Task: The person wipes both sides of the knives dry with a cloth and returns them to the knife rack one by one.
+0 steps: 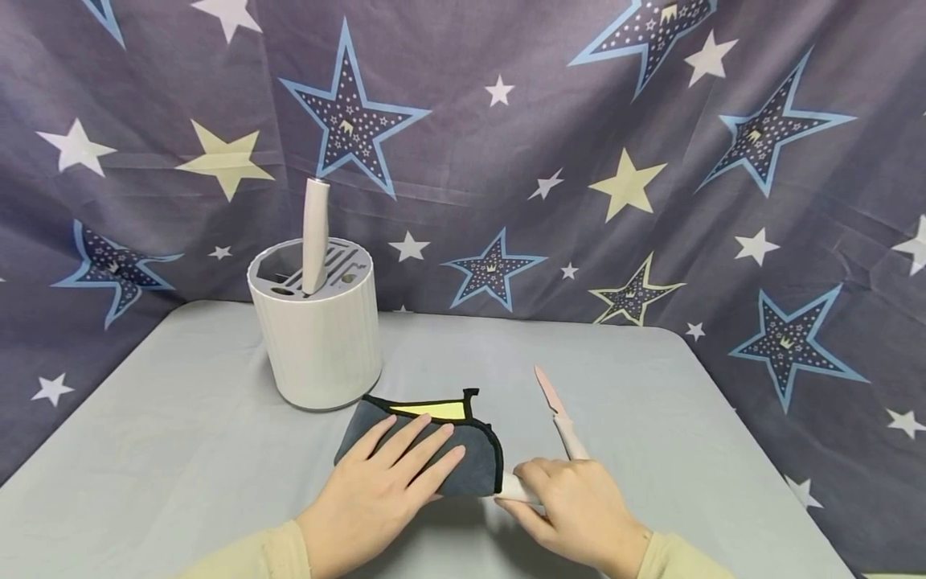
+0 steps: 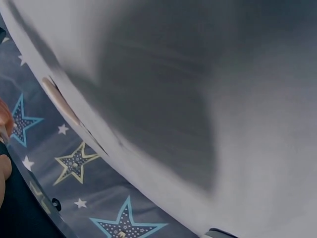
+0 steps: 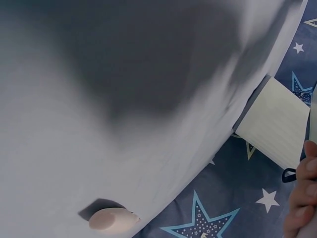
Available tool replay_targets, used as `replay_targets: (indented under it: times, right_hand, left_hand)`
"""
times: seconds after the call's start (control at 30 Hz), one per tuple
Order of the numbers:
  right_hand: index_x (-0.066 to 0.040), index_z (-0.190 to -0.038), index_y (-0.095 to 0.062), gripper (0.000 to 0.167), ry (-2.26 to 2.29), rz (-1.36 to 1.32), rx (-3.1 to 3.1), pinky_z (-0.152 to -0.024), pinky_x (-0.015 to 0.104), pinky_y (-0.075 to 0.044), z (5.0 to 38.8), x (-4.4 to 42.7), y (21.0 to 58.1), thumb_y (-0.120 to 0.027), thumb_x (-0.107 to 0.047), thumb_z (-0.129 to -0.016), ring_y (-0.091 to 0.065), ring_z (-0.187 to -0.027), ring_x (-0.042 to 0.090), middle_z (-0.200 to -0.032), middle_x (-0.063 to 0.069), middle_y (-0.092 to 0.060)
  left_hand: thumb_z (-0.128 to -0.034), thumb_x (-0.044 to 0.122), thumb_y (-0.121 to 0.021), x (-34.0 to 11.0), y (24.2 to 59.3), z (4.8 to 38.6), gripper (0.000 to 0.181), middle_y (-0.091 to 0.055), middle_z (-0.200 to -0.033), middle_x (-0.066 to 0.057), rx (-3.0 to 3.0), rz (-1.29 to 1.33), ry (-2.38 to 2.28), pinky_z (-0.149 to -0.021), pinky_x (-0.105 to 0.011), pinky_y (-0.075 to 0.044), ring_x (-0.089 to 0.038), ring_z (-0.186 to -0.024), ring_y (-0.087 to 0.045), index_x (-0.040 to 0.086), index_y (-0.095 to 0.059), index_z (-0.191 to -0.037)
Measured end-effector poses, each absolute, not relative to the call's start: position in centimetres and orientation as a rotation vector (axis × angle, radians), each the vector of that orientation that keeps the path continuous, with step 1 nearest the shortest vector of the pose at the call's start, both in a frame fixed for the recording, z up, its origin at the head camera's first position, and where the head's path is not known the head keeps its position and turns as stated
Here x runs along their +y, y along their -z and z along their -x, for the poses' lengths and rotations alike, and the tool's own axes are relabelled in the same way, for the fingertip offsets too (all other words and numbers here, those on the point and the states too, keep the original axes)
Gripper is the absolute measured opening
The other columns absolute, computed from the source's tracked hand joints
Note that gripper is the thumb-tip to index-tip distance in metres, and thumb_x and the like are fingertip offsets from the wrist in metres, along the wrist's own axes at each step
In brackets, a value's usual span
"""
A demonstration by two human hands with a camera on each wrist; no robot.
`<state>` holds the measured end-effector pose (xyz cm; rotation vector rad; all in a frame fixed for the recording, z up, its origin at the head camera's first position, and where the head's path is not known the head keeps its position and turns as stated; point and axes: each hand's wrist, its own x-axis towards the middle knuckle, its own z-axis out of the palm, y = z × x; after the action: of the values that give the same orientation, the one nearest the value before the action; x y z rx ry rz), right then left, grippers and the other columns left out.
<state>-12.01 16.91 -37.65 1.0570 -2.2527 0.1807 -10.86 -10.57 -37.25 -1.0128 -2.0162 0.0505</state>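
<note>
My left hand [image 1: 383, 490] lies over a dark grey cloth [image 1: 470, 462] with black edging and a yellow inner side, fingers extended across it. Its thumb is mostly hidden underneath, and the cloth is held above the table. My right hand [image 1: 571, 503] grips the white handle [image 1: 517, 489] of a knife, which sticks out from the cloth's right end. Folded cloth hides this knife's blade. Just beyond the right hand lies a small paring knife [image 1: 564, 418] with a pinkish blade, tip pointing away; its handle [image 3: 114, 220] also shows in the right wrist view.
A white ribbed knife block [image 1: 318, 346] stands behind the cloth to the left. One white-handled knife [image 1: 315, 233] is upright in its slotted grey top. The table [image 1: 637, 386] has a pale grey cover, and a star-patterned curtain [image 1: 463, 161] hangs behind it.
</note>
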Motion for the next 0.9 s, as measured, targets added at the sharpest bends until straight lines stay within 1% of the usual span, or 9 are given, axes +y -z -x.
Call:
replay_targets:
  times: [0.23, 0.5, 0.9]
  right_hand:
    - [-0.022, -0.076, -0.058, 0.034, -0.184, -1.065, -2.239, -0.044, 0.02, -0.037, 12.06, 17.09, 37.85, -0.059, -0.052, -0.094, -0.052, -0.054, -0.002, -0.066, -0.016, -0.059]
    - [-0.022, -0.078, -0.06, 0.034, -0.181, -1.064, -2.24, -0.045, 0.02, -0.038, 11.98, 17.18, 37.84, -0.058, -0.052, -0.095, -0.054, -0.055, -0.001, -0.067, -0.015, -0.061]
    - [-0.023, -0.08, -0.06, 0.035, -0.179, -1.068, -2.239, -0.043, 0.018, -0.033, 12.05, 17.49, 37.84, -0.054, -0.054, -0.096, -0.046, -0.053, -0.004, -0.065, -0.017, -0.058]
  left_hand:
    - [-0.1093, 0.033, -0.026, -10.81, 37.32, 10.86, 0.047, -0.068, -0.127, -0.006, -2.007, 1.005, -0.05, -0.092, -0.05, -0.051, -0.027, -0.118, -0.064, 0.015, -0.064, -0.13]
    - [-0.1094, 0.034, -0.025, -11.13, 37.4, 10.86, 0.048, -0.067, -0.128, -0.006, -2.021, 1.002, -0.049, -0.091, -0.051, -0.052, -0.027, -0.118, -0.064, 0.015, -0.064, -0.131]
    - [-0.1095, 0.032, -0.026, -11.49, 37.58, 11.0, 0.047, -0.068, -0.126, -0.006, -2.009, 0.985, -0.052, -0.092, -0.05, -0.051, -0.028, -0.117, -0.064, 0.014, -0.064, -0.13]
